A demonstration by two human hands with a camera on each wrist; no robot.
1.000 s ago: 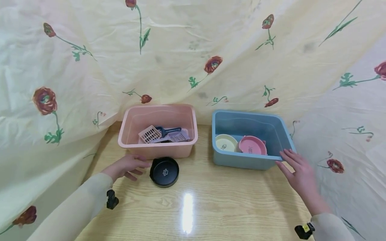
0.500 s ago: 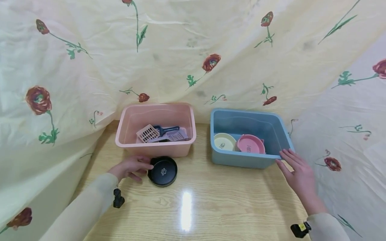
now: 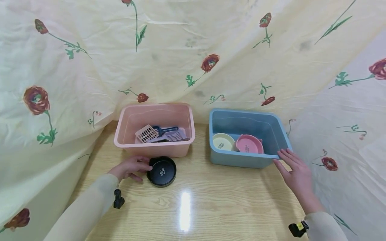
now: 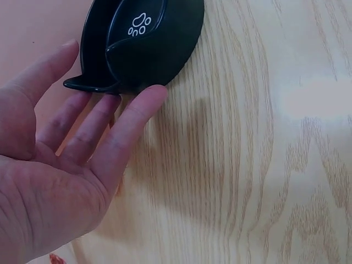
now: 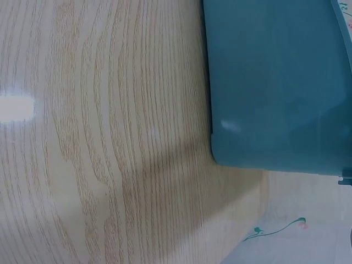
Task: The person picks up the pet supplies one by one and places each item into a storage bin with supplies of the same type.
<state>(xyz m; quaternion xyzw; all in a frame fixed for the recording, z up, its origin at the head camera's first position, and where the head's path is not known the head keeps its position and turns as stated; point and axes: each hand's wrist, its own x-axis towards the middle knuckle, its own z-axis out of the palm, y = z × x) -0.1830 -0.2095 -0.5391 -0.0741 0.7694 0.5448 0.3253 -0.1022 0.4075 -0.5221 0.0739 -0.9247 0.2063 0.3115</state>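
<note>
A black cat-eared bowl (image 3: 163, 171) with a white paw print sits on the wooden table in front of the pink bin. My left hand (image 3: 132, 168) is at its left side, thumb by the rim. In the left wrist view the fingertips (image 4: 154, 94) meet the bowl's outer edge near the pointed ear, the fingers only slightly bent. On the right, my right hand (image 3: 297, 172) rests its extended fingers on the front right corner of the blue bin (image 3: 241, 160). Inside that bin lie a cream bowl (image 3: 223, 142) and a pink cat-eared bowl (image 3: 249, 144). The right wrist view shows no hand.
The pink bin (image 3: 156, 150) at the back left holds a beige slotted scoop (image 3: 146, 134), a navy scoop (image 3: 167, 130) and a lilac scoop (image 3: 176, 135). A flowered cloth (image 3: 169, 60) hangs behind and at both sides. Bare wooden table (image 3: 223, 201) lies in front.
My left hand has moved right to the black bowl, its fingers now at the rim. The right hand stays on the blue bin's corner. The head view has shifted slightly.
</note>
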